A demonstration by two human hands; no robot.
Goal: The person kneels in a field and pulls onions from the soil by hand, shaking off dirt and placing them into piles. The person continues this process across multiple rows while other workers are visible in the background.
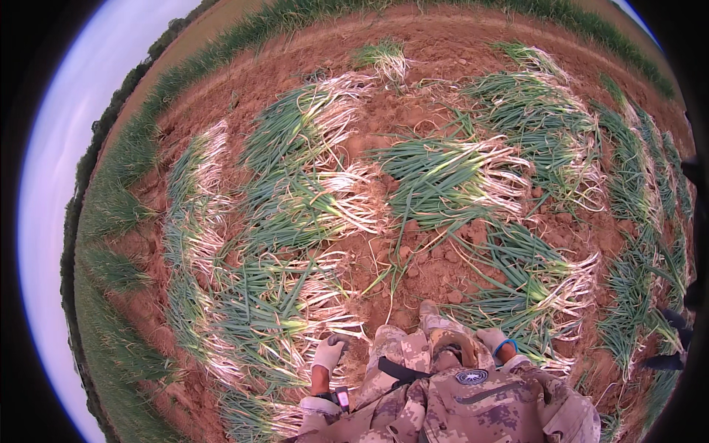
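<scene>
My left hand, in a pale work glove with dark fingertips, is low by my left knee. It is beside the white root ends of a pile of green onions; whether it touches them I cannot tell. My right hand, also gloved and with a blue band at the wrist, is close to my right leg. A fan of green onions lies just beyond and to the right of it. The fingers of both hands are too small and turned away to read clearly. Ahead of me lies another thick bundle of green onions.
Reddish clods of soil cover the ground between the onion rows. Further pulled onions lie in rows at left and on the right. Standing green plants border the plot. Unclear dark shapes sit at the right rim.
</scene>
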